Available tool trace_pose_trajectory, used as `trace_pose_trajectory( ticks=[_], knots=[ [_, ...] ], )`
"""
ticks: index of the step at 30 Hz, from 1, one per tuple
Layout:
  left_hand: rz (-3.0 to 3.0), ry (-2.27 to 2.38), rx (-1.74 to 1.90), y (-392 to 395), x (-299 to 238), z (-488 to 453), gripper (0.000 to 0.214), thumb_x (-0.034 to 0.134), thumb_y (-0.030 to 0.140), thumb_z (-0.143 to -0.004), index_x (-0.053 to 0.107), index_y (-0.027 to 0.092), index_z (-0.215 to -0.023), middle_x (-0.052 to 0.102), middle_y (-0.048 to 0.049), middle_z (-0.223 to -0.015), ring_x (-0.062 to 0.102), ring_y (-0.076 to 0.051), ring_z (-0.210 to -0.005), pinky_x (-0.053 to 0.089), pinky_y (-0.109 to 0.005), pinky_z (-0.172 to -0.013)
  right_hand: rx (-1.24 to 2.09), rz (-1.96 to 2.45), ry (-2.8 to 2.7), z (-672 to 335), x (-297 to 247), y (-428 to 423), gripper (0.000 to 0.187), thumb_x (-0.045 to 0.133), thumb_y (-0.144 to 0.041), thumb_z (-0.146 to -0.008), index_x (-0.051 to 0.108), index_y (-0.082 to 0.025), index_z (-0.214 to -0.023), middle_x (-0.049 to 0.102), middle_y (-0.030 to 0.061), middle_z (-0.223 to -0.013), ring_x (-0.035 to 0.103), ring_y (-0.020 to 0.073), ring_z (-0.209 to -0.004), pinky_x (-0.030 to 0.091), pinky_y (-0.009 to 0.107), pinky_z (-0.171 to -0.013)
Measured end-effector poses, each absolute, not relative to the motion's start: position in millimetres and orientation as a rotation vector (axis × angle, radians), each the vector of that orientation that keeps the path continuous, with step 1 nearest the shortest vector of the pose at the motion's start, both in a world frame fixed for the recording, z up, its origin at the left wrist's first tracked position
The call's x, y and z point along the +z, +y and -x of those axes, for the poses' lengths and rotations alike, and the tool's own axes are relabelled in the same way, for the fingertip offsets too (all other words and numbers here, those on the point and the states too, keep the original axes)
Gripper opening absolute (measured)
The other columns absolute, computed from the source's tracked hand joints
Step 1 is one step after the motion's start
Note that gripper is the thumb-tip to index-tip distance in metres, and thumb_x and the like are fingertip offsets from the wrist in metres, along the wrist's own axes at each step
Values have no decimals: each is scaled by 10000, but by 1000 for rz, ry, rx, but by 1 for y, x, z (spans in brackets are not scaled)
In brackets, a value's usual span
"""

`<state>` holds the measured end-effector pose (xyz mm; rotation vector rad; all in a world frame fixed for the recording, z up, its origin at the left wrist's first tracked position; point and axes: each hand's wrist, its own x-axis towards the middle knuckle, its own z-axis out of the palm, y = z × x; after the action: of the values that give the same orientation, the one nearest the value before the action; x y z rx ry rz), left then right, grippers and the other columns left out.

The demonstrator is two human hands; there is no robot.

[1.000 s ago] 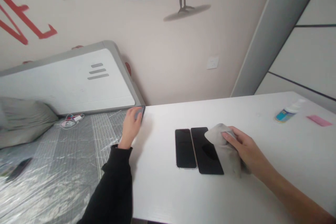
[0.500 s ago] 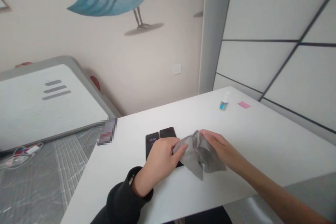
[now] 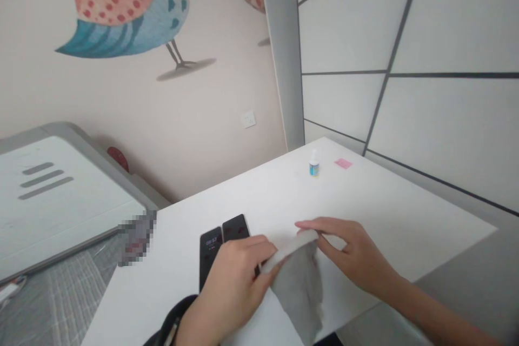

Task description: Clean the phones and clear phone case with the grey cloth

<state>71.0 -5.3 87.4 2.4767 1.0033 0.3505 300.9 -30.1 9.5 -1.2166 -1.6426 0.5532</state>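
A grey cloth (image 3: 298, 284) hangs above the white table (image 3: 389, 216), stretched between both hands. My left hand (image 3: 231, 286) pinches its left edge and my right hand (image 3: 348, 254) pinches its right edge. Two black phones lie side by side on the table just behind my left hand: the left phone (image 3: 208, 251) has a lit screen showing a clock, and the right phone (image 3: 235, 227) is dark. My left hand covers the near ends of both phones.
A small dropper bottle (image 3: 313, 164) and a pink slip (image 3: 343, 163) sit at the table's far corner by a panelled wall. A blurred object (image 3: 135, 235) lies at the table's left edge. A bed with a white headboard (image 3: 60, 194) stands to the left.
My left hand came from the table's left edge to the cloth. Both hands have lifted the cloth off the phones and pulled it taut. The view has swung right.
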Motion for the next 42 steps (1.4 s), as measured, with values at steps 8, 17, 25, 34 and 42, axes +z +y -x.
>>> trace_pose_trajectory(
  ticks=[8,17,25,34,42],
  knots=[
    [-2872,1130,671,49,111,-68,321,488,237,-990,724,243,-1208,765,-61,-1135,705,-245,-992,563,-353,-808,5,1039,-1901,-329,53,26,376,468,-180,-984,740,-265,-1230,753,6,-1231,738,223,-1120,585,372,-1033],
    [-3207,824,314,-16,-6,-75,262,578,89,-925,666,71,-1171,756,-97,-1057,689,-259,-924,597,-400,-878,-3,1030,-2197,-348,-46,-37,454,461,-69,-971,699,-289,-1288,798,28,-1129,780,211,-977,625,396,-969],
    [-3085,902,206,-31,-7,-83,134,629,153,-912,666,134,-1039,731,-74,-952,676,-246,-855,598,-387,-821,133,1169,-2252,-318,-51,-59,504,633,-154,-830,646,-186,-1333,763,118,-1186,741,271,-1072,529,504,-1093],
    [-3032,936,448,-43,14,-73,144,633,78,-874,656,151,-997,730,-20,-860,684,-225,-730,634,-386,-702,242,1109,-1977,-331,-27,-66,242,534,-97,-943,709,-231,-1042,791,45,-954,771,170,-840,629,241,-763],
    [-3206,844,511,-72,25,-57,257,450,56,-956,646,94,-1117,746,-42,-908,706,-208,-760,633,-375,-795,516,1009,-2188,-338,-6,-86,208,553,-160,-995,667,-207,-827,717,48,-823,691,156,-751,551,242,-661]
  ],
)
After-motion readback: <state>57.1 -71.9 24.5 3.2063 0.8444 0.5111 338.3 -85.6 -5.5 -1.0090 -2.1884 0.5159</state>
